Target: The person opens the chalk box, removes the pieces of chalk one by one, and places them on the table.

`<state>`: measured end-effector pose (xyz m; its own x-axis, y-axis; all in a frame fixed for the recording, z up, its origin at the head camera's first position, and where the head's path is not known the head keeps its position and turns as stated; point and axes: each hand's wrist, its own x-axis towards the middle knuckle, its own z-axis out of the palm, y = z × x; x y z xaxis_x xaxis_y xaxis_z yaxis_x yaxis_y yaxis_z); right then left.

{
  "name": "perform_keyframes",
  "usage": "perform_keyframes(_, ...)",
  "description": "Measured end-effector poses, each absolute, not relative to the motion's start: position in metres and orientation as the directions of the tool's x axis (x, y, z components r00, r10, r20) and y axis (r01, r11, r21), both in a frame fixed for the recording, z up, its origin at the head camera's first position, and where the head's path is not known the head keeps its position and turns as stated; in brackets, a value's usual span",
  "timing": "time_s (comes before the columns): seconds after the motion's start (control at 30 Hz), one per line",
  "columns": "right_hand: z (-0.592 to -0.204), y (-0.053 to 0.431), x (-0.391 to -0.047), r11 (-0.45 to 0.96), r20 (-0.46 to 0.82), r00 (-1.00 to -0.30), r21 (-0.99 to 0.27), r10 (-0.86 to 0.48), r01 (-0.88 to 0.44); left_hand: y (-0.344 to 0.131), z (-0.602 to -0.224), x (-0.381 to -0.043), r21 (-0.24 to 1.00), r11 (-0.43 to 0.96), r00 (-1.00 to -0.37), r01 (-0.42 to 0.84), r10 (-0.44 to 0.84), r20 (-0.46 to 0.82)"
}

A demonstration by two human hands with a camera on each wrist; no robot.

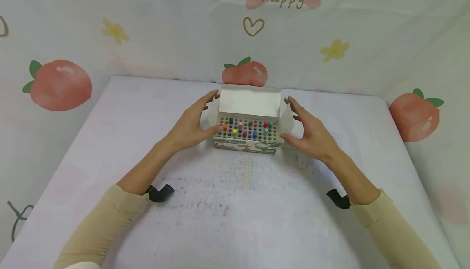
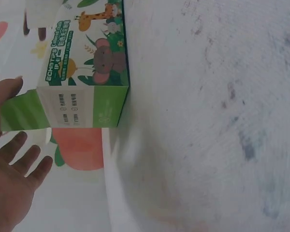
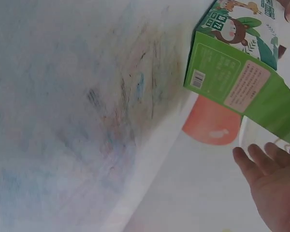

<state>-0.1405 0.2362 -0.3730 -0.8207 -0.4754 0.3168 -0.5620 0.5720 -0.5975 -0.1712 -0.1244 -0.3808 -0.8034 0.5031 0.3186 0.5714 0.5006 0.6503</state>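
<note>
A small printed cardboard box (image 1: 245, 146) stands on the table, its white lid (image 1: 249, 101) raised at the back. Inside, a grid of round holes holds several colored sticks, among them an orange one (image 1: 225, 127), a yellow one (image 1: 234, 132) and a blue one (image 1: 255, 135); whether they are markers or crayons is unclear. My left hand (image 1: 189, 126) spreads beside the left side flap (image 1: 213, 114), its thumb at the box's front left corner. On the other side, my right hand (image 1: 312, 134) reaches around the right side flap (image 1: 287, 118), fingers loosely extended.
A white cloth with colored smudges covers the table (image 1: 242, 212). Behind it hangs a backdrop (image 1: 176, 36) printed with peaches, flowers and hearts. Black wrist camera mounts (image 1: 160, 194) show at both sleeves.
</note>
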Motion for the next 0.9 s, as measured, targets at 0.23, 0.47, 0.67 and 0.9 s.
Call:
perform_keyframes(0.23,-0.366,0.246,-0.135,0.66,0.341,-0.831,-0.505,-0.439,-0.556,-0.132,-0.373,-0.172,0.593,0.539,-0.793,0.599,0.5,0.347)
perform_keyframes(0.47,-0.368,0.251,-0.136,0.657,0.374,-0.808,-0.47,-0.456,-0.589,-0.143,-0.369,-0.169,0.536,0.604,-0.807,0.59,0.473,0.355)
perform_keyframes(0.67,-0.369,0.258,-0.135,0.679,0.351,-0.829,-0.477,-0.435,-0.558,-0.149,-0.371,-0.169,0.499,0.659,-0.826,0.562,0.48,0.296)
perform_keyframes(0.9,-0.373,0.265,-0.133,0.739,0.292,-0.859,-0.439,-0.42,-0.511,-0.154,-0.378,-0.167,0.464,0.704,-0.84,0.538,0.493,0.227)
